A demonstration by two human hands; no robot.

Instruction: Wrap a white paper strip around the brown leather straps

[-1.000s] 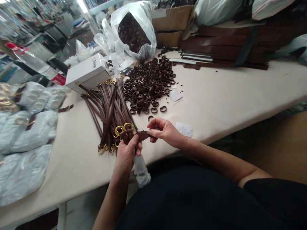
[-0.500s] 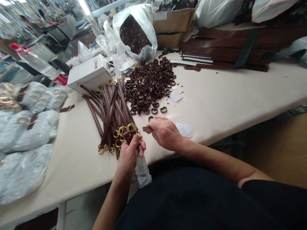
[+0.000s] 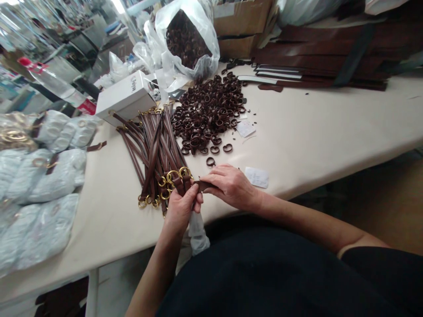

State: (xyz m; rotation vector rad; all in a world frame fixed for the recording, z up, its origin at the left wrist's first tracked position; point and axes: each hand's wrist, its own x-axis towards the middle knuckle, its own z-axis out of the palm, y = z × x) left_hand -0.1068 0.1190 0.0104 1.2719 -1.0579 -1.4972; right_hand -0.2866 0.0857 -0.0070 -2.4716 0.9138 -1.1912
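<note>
My left hand [image 3: 183,204] is closed on brown leather straps [image 3: 178,184] with gold rings at their ends, and a plastic sleeve [image 3: 197,229] hangs below it. A dark brown leather piece [image 3: 204,186] is pinched in my right hand [image 3: 231,185], its tip against my left fingertips. Beyond my left hand lies a bundle of brown straps [image 3: 153,154] with gold rings. A heap of small dark brown leather loops [image 3: 208,110] lies past both hands, and one single loop [image 3: 210,161] rests just beyond my right hand.
Plastic-wrapped packs [image 3: 39,211] line the left side. A white box [image 3: 122,94], a bottle [image 3: 59,86], an open plastic bag [image 3: 188,39] of loops and a cardboard box [image 3: 243,22] stand behind. Long dark leather strips [image 3: 324,55] lie back right; a paper slip [image 3: 257,177] is near my right wrist.
My right hand has brought the leather piece left against my left fingertips. The single loop beside it now shows fully. The whole view has shifted slightly.
</note>
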